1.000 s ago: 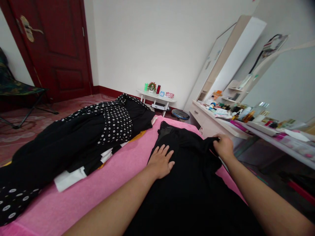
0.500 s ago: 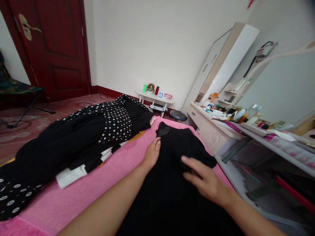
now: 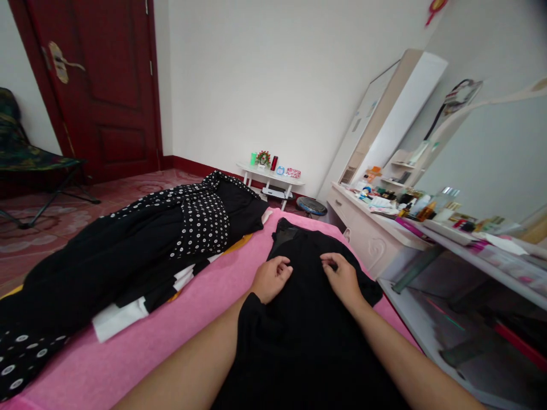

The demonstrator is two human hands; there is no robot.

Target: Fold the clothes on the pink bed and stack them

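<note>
A black garment (image 3: pixel 307 319) lies spread on the pink bed cover (image 3: pixel 213 296) in front of me. My left hand (image 3: pixel 270 277) rests on its left edge with the fingers curled in, pinching the cloth. My right hand (image 3: pixel 342 276) lies on the garment a little to the right, its fingers bent and pressed into the fabric. The two hands are close together near the garment's upper part. Part of the cloth lies over my left forearm.
A pile of black and polka-dot clothes (image 3: pixel 141 239) covers the bed's left side. A cluttered dressing table (image 3: pixel 384 213) with a mirror stands right. A small white table (image 3: pixel 273 176) is by the far wall, a red door (image 3: pixel 98 85) and folding chair (image 3: pixel 29 165) at left.
My right hand left the garment's right corner, swept over the cloth and now sits near the left hand. My left hand went from flat and open to curled on the fabric.
</note>
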